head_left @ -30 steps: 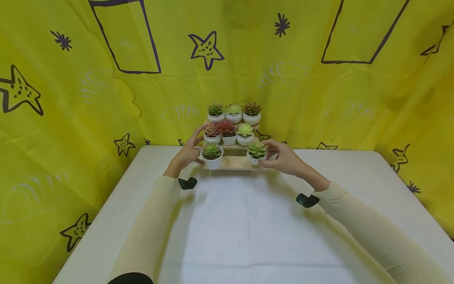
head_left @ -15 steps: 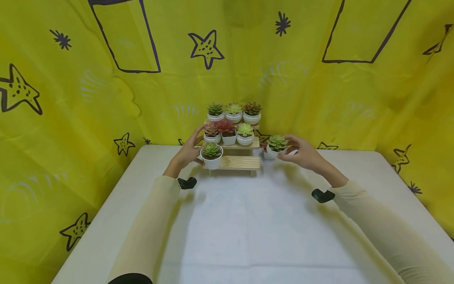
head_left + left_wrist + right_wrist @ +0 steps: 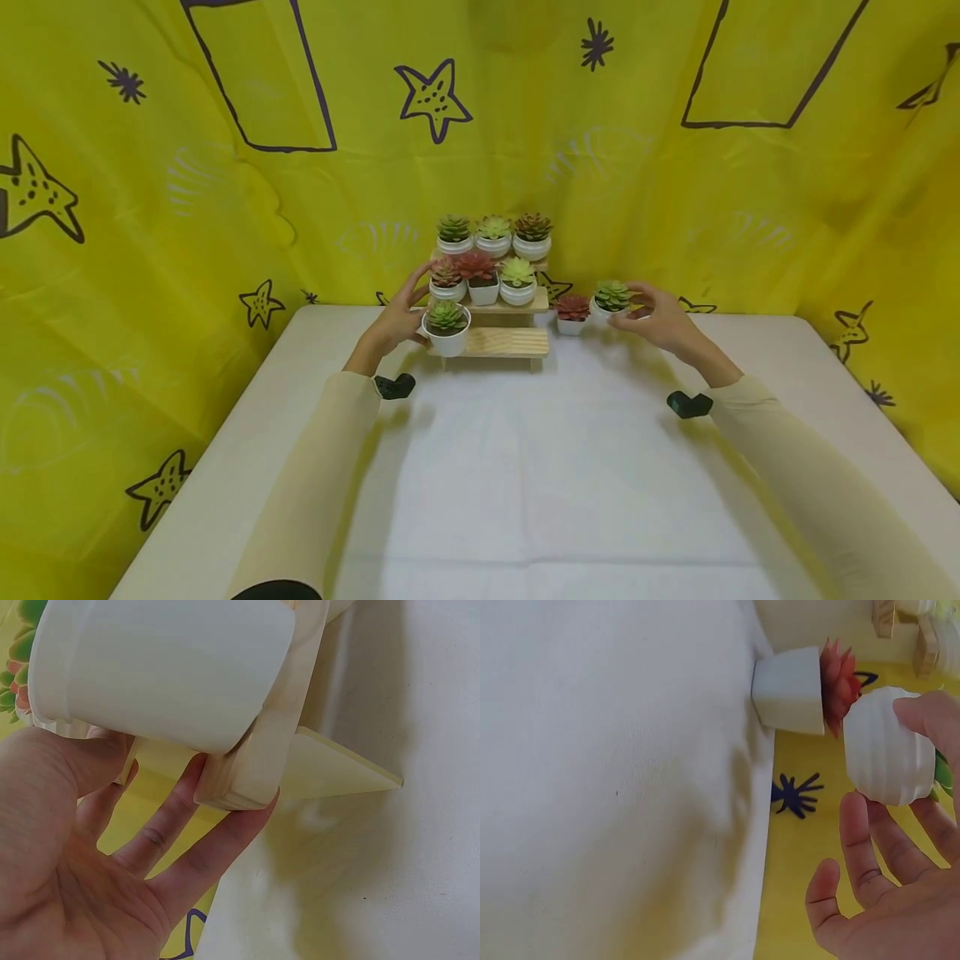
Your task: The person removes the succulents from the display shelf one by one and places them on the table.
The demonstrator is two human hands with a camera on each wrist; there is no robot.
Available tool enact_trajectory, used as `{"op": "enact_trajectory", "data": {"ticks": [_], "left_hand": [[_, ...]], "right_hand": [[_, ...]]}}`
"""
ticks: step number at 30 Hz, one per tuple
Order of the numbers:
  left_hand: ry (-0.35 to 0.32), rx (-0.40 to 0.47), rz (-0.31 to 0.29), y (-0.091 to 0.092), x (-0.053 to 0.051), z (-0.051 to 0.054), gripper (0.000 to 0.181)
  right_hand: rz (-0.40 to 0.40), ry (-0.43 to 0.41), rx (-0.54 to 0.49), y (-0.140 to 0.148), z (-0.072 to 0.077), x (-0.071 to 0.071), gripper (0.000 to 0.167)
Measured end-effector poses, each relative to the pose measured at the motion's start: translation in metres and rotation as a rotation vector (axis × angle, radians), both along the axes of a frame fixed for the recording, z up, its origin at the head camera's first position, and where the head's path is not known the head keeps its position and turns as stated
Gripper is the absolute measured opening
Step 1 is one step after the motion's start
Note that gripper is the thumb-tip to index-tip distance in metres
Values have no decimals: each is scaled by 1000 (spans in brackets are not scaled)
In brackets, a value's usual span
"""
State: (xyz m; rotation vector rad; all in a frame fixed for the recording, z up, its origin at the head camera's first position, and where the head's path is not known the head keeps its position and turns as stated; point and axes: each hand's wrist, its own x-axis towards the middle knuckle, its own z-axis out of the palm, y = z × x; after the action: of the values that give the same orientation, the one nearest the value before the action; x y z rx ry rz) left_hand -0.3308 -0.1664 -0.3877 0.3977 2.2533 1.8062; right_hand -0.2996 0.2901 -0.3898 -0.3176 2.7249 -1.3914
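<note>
My right hand (image 3: 660, 321) pinches a ribbed white pot with a green succulent (image 3: 612, 295), right of the wooden stand (image 3: 510, 342). In the right wrist view this ribbed pot (image 3: 889, 746) is raised off the table. A red succulent in a square white pot (image 3: 572, 314) stands on the table between the stand and that hand. My left hand (image 3: 397, 322) is at the stand's left end; in the left wrist view its fairly straight fingers (image 3: 217, 851) touch the shelf's end. A green succulent in a smooth white pot (image 3: 447, 327) sits on the lowest shelf's left.
The middle shelf bears a pink succulent (image 3: 447, 279), a red one (image 3: 480, 279) and a light green one (image 3: 517, 281). On the top shelf stand three more potted succulents (image 3: 492, 237). A yellow curtain (image 3: 337, 192) hangs behind the white table (image 3: 465, 475).
My right hand has taken the green succulent off the lowest shelf's right end and carried it rightward, past the red one, which has come into view. The left hand stays in place.
</note>
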Motion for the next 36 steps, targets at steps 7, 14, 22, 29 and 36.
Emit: {"op": "enact_trajectory", "data": {"ticks": [7,14,22,29,36], "left_hand": [[24,-10,8,-2,-2,1,84],[58,21,-28,-3,-1,1,80],[24,18,-2,0,-1,0,80],[8,12,9,1,-1,0,81],[8,3,14,2,1,0,81]], "right_hand": [[-29,-6,8,7,-5,-8,86],[-52,-32,20,12,-11,-12,88],[-80,-58,58,19,-25,-19,89],[-88,-60,73,22,-33,-20,84],[-66,-67,81,23,-36,-19,84]]}}
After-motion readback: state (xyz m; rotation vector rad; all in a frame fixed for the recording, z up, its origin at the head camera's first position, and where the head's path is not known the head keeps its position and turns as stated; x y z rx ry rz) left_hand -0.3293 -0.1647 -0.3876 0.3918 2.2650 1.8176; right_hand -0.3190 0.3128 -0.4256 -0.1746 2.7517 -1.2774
